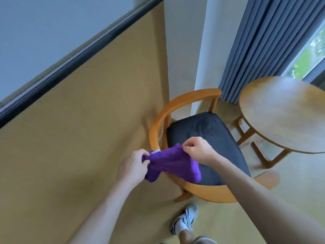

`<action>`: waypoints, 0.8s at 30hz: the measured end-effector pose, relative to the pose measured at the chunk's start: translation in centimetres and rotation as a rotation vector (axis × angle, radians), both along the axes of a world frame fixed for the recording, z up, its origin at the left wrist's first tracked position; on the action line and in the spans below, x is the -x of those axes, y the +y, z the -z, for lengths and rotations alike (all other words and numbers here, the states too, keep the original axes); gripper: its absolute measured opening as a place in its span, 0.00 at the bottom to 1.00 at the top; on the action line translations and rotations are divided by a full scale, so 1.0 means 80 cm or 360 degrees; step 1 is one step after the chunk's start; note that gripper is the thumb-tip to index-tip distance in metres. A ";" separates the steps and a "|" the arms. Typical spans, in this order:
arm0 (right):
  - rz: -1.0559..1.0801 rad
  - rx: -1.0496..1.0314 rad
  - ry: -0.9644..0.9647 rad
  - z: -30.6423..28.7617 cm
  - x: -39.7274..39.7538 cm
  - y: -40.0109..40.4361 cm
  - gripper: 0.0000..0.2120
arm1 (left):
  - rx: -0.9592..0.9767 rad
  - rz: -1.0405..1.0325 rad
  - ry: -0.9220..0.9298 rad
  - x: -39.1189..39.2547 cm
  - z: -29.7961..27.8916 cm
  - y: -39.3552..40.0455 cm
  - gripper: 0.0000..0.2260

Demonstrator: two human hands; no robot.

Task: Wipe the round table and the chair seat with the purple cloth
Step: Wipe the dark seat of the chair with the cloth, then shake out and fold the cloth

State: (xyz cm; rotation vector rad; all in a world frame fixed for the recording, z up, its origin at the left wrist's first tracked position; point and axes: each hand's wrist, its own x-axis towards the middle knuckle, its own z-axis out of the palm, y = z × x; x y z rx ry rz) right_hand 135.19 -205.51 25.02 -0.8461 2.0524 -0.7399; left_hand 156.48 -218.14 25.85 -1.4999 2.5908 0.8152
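Two hands hold one purple cloth [173, 163] in the air above the near left edge of the chair. Left hand [134, 164] grips its bunched left end; right hand [197, 151] pinches its upper edge. One chair, dark seat [211, 138], wooden frame [159, 124]. One round table [284, 111] just right of it. One shoe [185, 219] below.

A tan floor [73, 138] meets a pale wall [44, 29] along a dark baseboard [70, 67] on the left. Grey-blue curtains [263, 50] hang far right beside a daylit window [313, 55].
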 end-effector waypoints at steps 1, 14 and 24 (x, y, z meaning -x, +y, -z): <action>0.0013 -0.0002 0.0043 -0.011 -0.008 0.010 0.13 | 0.0008 0.0013 0.0000 -0.008 -0.011 0.004 0.09; 0.0157 0.0186 0.0198 -0.110 -0.056 0.129 0.20 | -0.0382 0.0197 0.1112 -0.015 -0.203 0.082 0.19; -0.0147 0.0175 -0.0011 -0.177 0.015 0.232 0.33 | -0.0476 0.0729 0.1393 0.083 -0.407 0.173 0.30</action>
